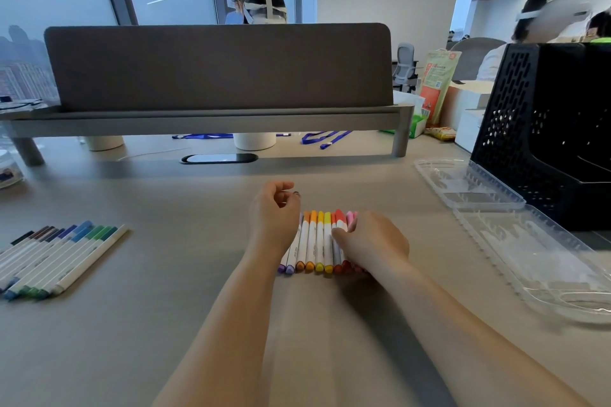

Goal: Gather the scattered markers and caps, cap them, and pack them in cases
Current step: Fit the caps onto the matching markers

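A row of capped warm-coloured markers (315,241) (purple, orange, yellow, red, pink) lies side by side at the middle of the desk. My right hand (372,243) rests on the row's right side and covers the red and pink ones; its fingertips touch a red marker that sits slightly raised. My left hand (274,211) hovers at the row's left end with fingers loosely curled and nothing in them. A second row of capped dark, blue and green markers (58,256) lies at the left. An open clear plastic case (515,231) lies at the right.
A black perforated crate (545,129) stands at the far right behind the case. A grey divider screen (218,66) on a shelf spans the back of the desk, with white cups and blue lanyards (325,139) under it. Other people sit beyond.
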The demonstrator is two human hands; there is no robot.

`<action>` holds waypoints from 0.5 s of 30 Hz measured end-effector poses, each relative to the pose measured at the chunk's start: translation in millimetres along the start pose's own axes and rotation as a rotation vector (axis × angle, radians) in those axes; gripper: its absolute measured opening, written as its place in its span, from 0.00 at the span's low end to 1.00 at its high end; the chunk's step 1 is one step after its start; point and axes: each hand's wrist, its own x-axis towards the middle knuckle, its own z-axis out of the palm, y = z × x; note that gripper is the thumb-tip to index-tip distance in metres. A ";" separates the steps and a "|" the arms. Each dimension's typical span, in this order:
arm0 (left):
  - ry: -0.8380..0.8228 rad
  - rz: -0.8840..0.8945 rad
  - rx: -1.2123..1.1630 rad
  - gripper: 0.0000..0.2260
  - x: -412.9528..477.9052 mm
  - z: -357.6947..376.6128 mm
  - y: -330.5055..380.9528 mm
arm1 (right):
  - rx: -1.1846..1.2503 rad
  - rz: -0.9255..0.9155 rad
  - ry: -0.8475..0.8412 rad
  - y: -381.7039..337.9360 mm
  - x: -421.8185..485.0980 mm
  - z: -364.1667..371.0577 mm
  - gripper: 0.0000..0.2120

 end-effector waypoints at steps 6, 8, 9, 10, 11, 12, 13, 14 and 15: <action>-0.001 -0.024 0.010 0.11 -0.7 -1.6 -0.7 | 0.001 -0.027 0.015 2.6 -0.8 -3.0 0.14; -0.005 -0.024 0.015 0.11 -1.6 -2.1 -0.5 | -0.005 -0.048 0.018 3.1 -1.4 -2.3 0.11; -0.008 -0.023 0.016 0.11 -2.0 -2.4 -0.4 | -0.008 -0.058 0.020 3.2 -1.8 -2.0 0.11; -0.010 -0.024 0.016 0.12 -2.0 -2.5 0.0 | -0.014 -0.064 0.025 3.4 -1.6 -1.4 0.10; -0.012 -0.025 0.018 0.12 -2.3 -2.7 0.4 | -0.017 -0.071 0.031 3.9 -1.9 -1.4 0.10; -0.012 -0.023 0.022 0.11 -2.3 -2.8 0.5 | -0.013 -0.080 0.043 4.8 -2.2 -2.1 0.11; -0.012 -0.021 0.024 0.11 -2.2 -3.0 0.7 | -0.006 -0.090 0.062 6.3 -2.1 -3.1 0.11; -0.012 -0.018 0.024 0.11 -2.3 -3.1 0.7 | 0.005 -0.094 0.083 8.7 -1.8 -4.3 0.11; -0.012 -0.017 0.025 0.11 -2.5 -3.4 1.2 | 0.025 -0.095 0.102 11.5 -1.4 -5.5 0.11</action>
